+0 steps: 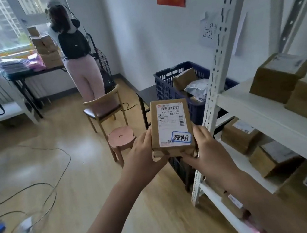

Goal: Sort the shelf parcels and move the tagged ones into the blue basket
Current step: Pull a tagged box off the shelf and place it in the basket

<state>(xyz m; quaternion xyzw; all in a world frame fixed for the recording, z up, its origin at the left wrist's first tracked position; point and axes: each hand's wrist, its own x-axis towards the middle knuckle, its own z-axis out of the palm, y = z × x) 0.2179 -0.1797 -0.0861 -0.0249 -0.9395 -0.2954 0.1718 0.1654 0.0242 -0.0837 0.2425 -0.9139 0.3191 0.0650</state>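
Parcel with blue-bordered tag is grasped at its lower corners by left hand and right hand. Blue basket stands beyond both grips; shelf lies right.

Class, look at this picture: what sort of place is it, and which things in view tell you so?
Probably a small parcel sorting or pickup room. A white metal shelf holds labelled cardboard parcels, a blue basket already contains several, and both hands grip a tagged parcel. More boxes are stacked on a table by the window.
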